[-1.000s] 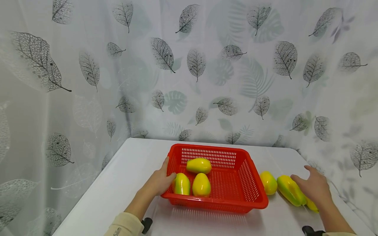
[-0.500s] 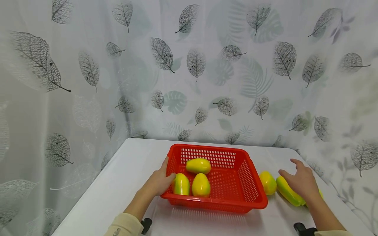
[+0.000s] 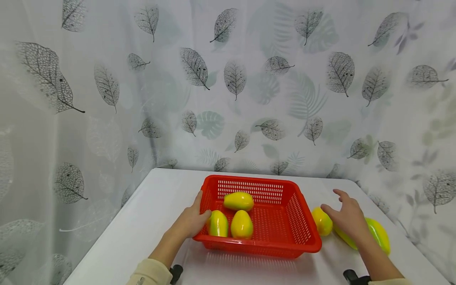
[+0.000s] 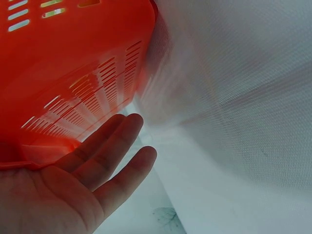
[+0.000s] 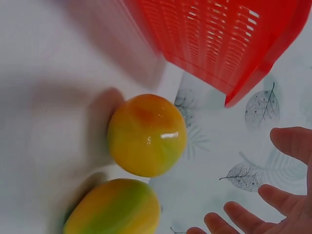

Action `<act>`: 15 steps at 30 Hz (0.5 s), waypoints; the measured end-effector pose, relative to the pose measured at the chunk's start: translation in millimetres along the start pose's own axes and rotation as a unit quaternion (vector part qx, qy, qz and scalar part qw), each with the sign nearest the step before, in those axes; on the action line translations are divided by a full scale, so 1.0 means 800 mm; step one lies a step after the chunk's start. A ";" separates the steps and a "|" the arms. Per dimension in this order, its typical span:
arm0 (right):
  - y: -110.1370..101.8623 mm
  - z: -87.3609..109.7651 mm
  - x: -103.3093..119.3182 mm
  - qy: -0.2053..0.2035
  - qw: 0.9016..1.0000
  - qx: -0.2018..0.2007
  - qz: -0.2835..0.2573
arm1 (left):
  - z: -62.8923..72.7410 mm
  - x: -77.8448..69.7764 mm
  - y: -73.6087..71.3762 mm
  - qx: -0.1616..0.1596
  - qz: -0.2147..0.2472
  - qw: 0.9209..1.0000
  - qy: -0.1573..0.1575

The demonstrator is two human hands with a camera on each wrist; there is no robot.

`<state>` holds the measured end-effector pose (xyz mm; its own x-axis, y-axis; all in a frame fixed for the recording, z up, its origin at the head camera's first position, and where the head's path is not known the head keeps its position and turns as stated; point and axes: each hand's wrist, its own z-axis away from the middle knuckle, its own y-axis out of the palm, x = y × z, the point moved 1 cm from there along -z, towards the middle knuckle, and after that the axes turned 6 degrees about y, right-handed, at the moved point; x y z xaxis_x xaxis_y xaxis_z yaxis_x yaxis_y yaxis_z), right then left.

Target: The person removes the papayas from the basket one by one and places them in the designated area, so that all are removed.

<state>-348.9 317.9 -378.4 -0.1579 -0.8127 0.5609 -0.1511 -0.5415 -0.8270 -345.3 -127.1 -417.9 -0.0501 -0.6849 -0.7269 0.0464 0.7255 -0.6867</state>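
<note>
A red plastic basket (image 3: 261, 247) with slotted walls stands on the white table. My left hand (image 3: 190, 221) holds its left rim, thumb over the edge; in the left wrist view the other fingers (image 4: 109, 151) extend along the outside wall. Inside the basket, toward the left, lie three glossy yellow-green mango-like fruits, one of them behind (image 3: 238, 201). My right hand (image 3: 349, 217) hovers right of the basket, thumb and fingers spread, holding nothing. Below it sit a round yellow fruit (image 5: 147, 135) and longer green-yellow fruits (image 3: 380, 235), partly hidden by the hand and forearm.
The table (image 3: 153, 206) extends left and in front of the basket. A pale curtain (image 3: 256, 95) printed with leaves hangs behind and along both sides. Dark straps (image 3: 176, 273) show at both wrists.
My right hand has moved left, from over the far-right fruits toward the round yellow fruit beside the basket, with its fingers still spread. The left hand and basket have stayed in place.
</note>
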 end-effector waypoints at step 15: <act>0.014 0.006 0.020 0.001 1.000 0.009 -0.009 | -0.002 0.004 0.001 0.003 0.002 1.000 0.002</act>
<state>-348.3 298.0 -379.2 -0.1570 -0.8019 0.5764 -0.1369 -0.5604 -0.8168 -346.7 -128.5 -420.5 -0.0535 -0.6823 -0.7291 0.0529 0.7272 -0.6844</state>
